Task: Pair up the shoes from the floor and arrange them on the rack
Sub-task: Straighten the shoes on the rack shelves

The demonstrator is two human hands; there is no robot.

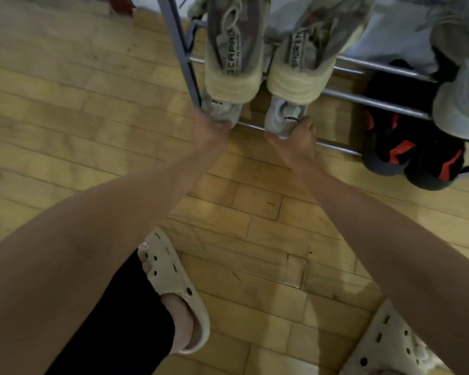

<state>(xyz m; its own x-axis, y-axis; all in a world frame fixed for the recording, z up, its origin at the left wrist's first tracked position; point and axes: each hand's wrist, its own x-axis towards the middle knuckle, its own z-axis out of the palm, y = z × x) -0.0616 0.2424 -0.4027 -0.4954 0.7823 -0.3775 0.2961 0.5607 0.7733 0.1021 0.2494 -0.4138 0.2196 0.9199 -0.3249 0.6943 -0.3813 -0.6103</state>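
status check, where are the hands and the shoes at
Left hand holds the left grey shoe, right hand the right grey shoe, both on the lower rack bars. Cream sneakers overhang above.

This looks like a home, most likely an entryway or hallway corner. The floor (92, 109) is worn wooden parquet laid in short yellowish blocks, scuffed and marked as in a lived-in dwelling. A metal shoe rack (374, 100) with tubular rails stands on it, of the light household kind, and it carries everyday footwear: 2 cream-soled sneakers (233, 50) on an upper tier, a pale grey pair (222, 110) below, and a black and red pair (406, 155) to the side. The person stands in soft cream clogs (171, 280), casual indoor wear, which suits a private house.
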